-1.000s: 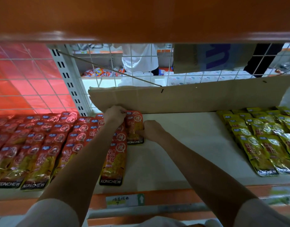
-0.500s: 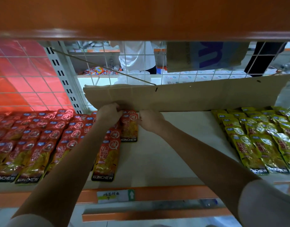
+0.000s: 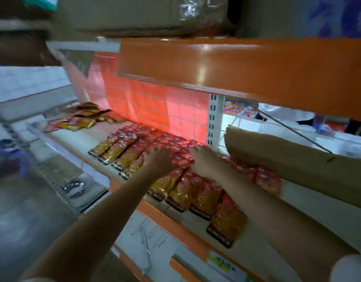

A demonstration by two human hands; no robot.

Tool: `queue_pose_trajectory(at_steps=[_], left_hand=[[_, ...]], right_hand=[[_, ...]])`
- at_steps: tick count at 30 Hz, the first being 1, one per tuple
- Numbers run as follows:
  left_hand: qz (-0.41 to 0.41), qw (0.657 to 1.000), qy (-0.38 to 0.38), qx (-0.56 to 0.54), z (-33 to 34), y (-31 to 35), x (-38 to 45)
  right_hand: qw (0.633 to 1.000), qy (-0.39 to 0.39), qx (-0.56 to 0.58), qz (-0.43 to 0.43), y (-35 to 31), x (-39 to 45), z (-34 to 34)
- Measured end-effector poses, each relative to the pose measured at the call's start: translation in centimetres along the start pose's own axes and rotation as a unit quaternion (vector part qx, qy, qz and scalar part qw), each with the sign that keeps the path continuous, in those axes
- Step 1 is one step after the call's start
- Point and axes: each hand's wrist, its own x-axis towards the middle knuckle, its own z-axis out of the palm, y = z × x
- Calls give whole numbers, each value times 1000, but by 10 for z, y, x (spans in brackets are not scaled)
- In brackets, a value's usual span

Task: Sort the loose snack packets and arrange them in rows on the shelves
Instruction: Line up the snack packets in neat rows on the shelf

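Note:
Red-and-gold snack packets (image 3: 122, 149) lie in overlapping rows on the white shelf (image 3: 79, 139). My left hand (image 3: 159, 159) lies flat on the packets near the middle of the rows, fingers spread. Just to its right, my right hand (image 3: 204, 159) rests palm down on the same packets, fingers pointing to the back. One packet (image 3: 226, 226) sticks out at the right end, near the shelf's front edge. A loose pile of darker packets (image 3: 81, 119) sits at the far left of the shelf. The frame is blurred.
A cardboard sheet (image 3: 297, 159) leans along the back of the shelf at the right. The orange upper shelf edge (image 3: 236, 66) hangs close above, with cardboard boxes (image 3: 147, 15) on top. A price label (image 3: 222, 263) sits on the orange front rail.
The view has swung to the left and tilted. Both hands left the single packet by the cardboard and now lie flat on the packet rows further left.

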Motion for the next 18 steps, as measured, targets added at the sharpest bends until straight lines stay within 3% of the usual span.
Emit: queue_pose_trajectory(at_steps=[4,12,18], left_hand=[[-58,998,20,-19,-4,-97,-7],[-151,988,36,21,-33,-280,-22],[-185,982,21,10,-31,-373,-14]], right_hand=[[998,-36,14,-42,-75,50,21],[990,-24,49,-133,-247,166,46],[984,-50,41,-164,-323,227,77]])
